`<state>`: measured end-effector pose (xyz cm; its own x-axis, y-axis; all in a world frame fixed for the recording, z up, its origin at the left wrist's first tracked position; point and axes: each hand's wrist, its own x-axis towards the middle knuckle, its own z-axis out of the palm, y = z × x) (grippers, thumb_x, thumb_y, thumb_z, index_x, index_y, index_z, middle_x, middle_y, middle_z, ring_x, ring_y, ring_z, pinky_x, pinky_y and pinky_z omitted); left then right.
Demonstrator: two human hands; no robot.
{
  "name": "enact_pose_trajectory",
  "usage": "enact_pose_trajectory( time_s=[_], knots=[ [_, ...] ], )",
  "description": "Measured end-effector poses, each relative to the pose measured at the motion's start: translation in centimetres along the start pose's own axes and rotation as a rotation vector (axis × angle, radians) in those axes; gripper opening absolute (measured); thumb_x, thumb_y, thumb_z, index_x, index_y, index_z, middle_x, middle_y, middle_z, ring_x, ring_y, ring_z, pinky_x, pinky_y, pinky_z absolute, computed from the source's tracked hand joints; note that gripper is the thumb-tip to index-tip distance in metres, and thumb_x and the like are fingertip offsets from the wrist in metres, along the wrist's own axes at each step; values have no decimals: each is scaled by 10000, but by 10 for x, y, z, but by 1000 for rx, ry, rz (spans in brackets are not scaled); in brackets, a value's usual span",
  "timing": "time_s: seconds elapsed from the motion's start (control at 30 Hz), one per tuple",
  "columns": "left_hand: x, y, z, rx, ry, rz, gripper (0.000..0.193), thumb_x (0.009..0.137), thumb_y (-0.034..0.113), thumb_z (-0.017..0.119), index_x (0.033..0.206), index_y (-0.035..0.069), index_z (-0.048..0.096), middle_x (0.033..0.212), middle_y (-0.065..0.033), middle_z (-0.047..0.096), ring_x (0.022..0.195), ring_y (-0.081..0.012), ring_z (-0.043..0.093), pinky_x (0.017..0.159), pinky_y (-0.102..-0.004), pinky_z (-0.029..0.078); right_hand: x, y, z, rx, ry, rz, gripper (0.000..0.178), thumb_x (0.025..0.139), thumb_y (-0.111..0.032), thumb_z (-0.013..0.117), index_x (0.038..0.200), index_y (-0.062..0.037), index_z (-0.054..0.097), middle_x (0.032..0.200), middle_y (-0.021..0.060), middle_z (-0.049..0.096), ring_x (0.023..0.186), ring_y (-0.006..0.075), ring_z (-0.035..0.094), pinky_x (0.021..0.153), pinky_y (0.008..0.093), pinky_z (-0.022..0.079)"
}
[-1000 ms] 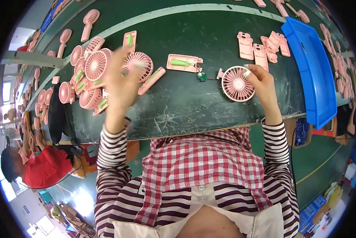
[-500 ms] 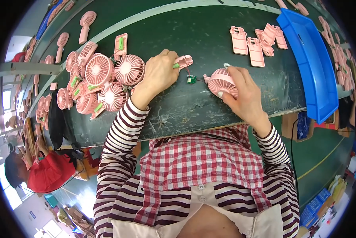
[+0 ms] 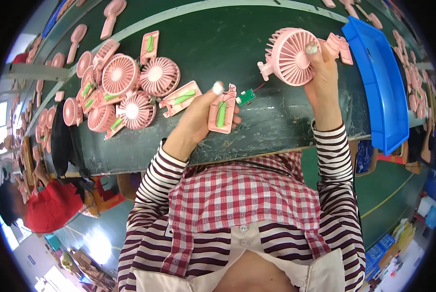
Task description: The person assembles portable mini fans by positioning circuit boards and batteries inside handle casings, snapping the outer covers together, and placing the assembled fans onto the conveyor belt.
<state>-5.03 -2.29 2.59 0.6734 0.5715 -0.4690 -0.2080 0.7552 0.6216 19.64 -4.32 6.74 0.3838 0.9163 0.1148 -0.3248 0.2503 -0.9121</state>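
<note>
My left hand [image 3: 194,119] is closed round a pink handle shell [image 3: 216,120], its inner side facing up, with a green strip lying in it. Thin wires run from that shell to a small green circuit board [image 3: 246,97], which hangs just off its edge. A red wire links the board to the round pink fan head [image 3: 292,57], raised at the right with my right hand [image 3: 323,73] shut on its rim and grille. White tips cover some of my fingers. Beside my left hand lies another open handle shell [image 3: 183,99] with a green strip.
A heap of pink fan heads [image 3: 119,78] with handle shells covers the left of the dark green table [image 3: 213,53]. Pink handle covers [image 3: 345,51] lie partly hidden behind my right hand. A long blue tray [image 3: 381,92] stands at the right. Someone in red [image 3: 52,207] sits at left.
My right hand has lifted the fan head up and to the right. My left hand has come nearer me, and its shell now faces up. The board has risen between them.
</note>
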Motion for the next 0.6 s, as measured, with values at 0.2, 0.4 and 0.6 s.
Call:
enact_pose_trajectory(
  time_s=[0.2,0.4,0.6],
  knots=[
    [-4,-6,7,128,172,10,219,775,34,564,972,-48,514,829,-130,598,623,-220,632,537,-303,540,15,24,26,-10,-86,237,302,876,-212,569,1075,13,540,966,39,595,865,94,574,750,239,476],
    [-10,-6,19,236,167,39,311,744,-50,548,1048,-14,489,851,-111,605,629,-189,625,540,-281,527,15,45,45,-258,-182,249,290,869,-191,576,1059,28,562,922,59,616,791,102,594,692,234,495],
    [-13,-4,21,315,90,68,346,721,-56,521,1062,-6,497,849,-105,598,617,-175,603,513,-268,494,15,53,48,-307,-284,312,267,859,-176,594,1036,24,588,891,54,632,751,86,601,659,218,501]
  ],
)
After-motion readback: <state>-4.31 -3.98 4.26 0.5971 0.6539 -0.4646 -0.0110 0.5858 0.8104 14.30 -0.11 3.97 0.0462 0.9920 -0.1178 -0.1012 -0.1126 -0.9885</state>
